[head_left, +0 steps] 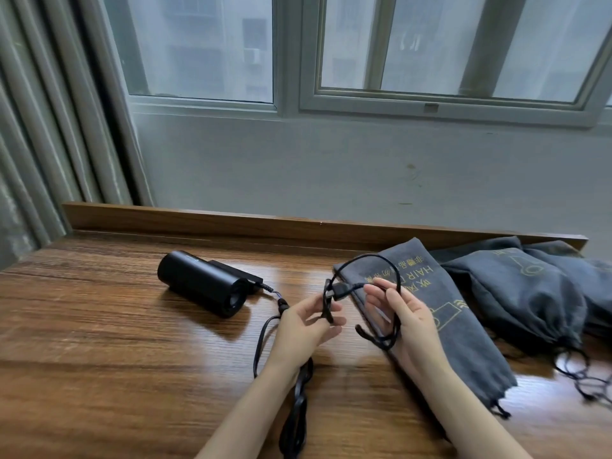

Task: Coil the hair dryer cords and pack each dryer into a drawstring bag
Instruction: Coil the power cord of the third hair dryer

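A black hair dryer [204, 286] is laid on the wooden tabletop [116, 342] under a window. Its cord [381, 260] is pinched by the left hand [306, 329] and looped over the half-open right hand [402, 313], above a grey drawstring bag [463, 342].

**Worktop and what is lying on it**

A wood-grain worktop [116, 342] with a raised back edge is carrying everything. A black hair dryer [202, 288] is lying on its side left of centre, its cord [261, 339] trailing across the surface toward the near edge. A flat grey drawstring bag [440, 313] is lying right of centre. Further right, what seem to be several filled grey bags [530, 293] are sitting bunched together, their drawstrings [583, 376] spilling onto the wood.
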{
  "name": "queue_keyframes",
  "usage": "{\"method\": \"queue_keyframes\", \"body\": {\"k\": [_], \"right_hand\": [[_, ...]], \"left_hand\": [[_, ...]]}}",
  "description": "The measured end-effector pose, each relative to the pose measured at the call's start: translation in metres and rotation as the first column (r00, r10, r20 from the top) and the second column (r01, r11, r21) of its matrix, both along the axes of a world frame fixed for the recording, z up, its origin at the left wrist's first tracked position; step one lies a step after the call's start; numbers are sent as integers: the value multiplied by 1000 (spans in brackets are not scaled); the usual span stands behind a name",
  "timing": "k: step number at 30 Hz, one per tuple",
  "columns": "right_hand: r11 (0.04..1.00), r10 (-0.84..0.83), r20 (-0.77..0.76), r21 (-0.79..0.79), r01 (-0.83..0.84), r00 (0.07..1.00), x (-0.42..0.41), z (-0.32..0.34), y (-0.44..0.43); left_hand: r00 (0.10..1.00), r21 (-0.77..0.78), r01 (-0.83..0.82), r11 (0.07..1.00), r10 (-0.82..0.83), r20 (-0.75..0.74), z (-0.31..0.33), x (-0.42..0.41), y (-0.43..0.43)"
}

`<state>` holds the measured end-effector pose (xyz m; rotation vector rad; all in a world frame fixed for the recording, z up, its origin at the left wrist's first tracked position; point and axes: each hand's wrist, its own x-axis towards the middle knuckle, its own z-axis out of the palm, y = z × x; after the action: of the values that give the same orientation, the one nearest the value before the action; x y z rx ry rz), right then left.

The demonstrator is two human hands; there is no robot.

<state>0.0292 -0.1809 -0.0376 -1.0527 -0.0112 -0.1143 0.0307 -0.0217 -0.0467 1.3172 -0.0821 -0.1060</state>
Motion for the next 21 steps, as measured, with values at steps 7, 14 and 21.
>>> {"method": "queue_keyframes", "body": {"k": [7, 14, 21], "right_hand": [[975, 55, 111, -222, -29, 992, -6, -2, 4], [915, 247, 50, -342, -216, 968, -12, -4, 11], [913, 262, 45, -336, -232, 964, -10, -8, 8]], "left_hand": [[989, -359, 89, 929, -124, -76, 9, -2, 9], [990, -514, 48, 856, -108, -86, 14, -2, 18], [988, -505, 35, 862, -106, -112, 12, -6, 13]]}}
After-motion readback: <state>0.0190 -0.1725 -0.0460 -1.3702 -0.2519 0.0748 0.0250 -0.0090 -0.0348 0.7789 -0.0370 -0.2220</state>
